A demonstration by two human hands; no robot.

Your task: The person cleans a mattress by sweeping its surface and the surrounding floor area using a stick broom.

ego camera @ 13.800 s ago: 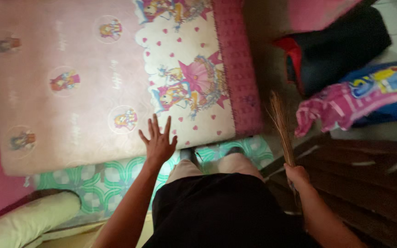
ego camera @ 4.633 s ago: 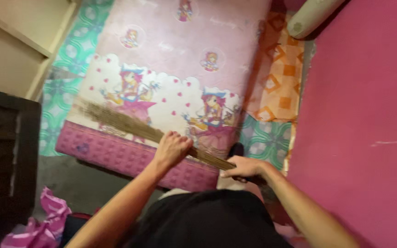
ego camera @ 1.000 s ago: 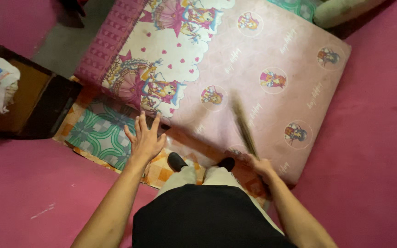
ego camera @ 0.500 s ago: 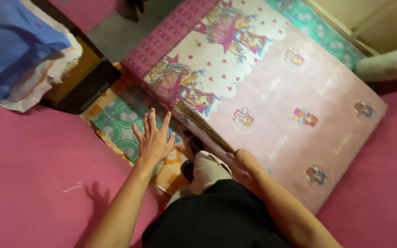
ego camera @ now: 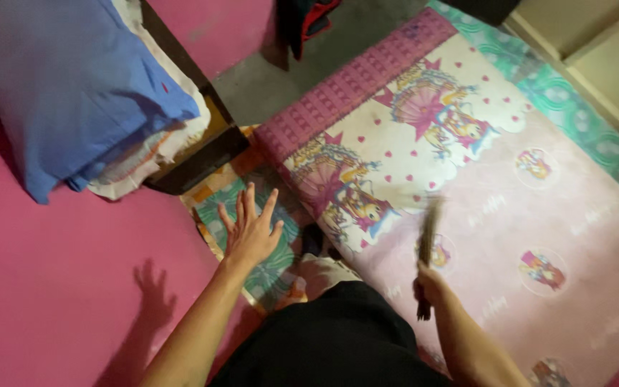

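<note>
My right hand [ego camera: 430,284] grips the handle end of a bundle of thin brown broom sticks [ego camera: 430,228], which points up and away over a pink mattress [ego camera: 510,208] printed with cartoon figures and hearts. The sticks are blurred with motion. My left hand [ego camera: 249,231] is spread open in the air, fingers apart, above the green patterned floor mat [ego camera: 281,265] at the mattress's near-left corner. It holds nothing. My legs and dark clothing fill the bottom middle.
A pink wall [ego camera: 73,272] takes up the left side. A blue pillow [ego camera: 73,86] lies on pale bedding over a dark wooden piece [ego camera: 202,154] at upper left. Grey floor [ego camera: 309,72] and a dark red-trimmed bag [ego camera: 306,21] lie beyond. A cream wall base [ego camera: 596,43] is at upper right.
The view has swung right along the mattress. The broom sticks, lying low and pointing left half a second ago, now stand upright over the mattress. My left hand stays open.
</note>
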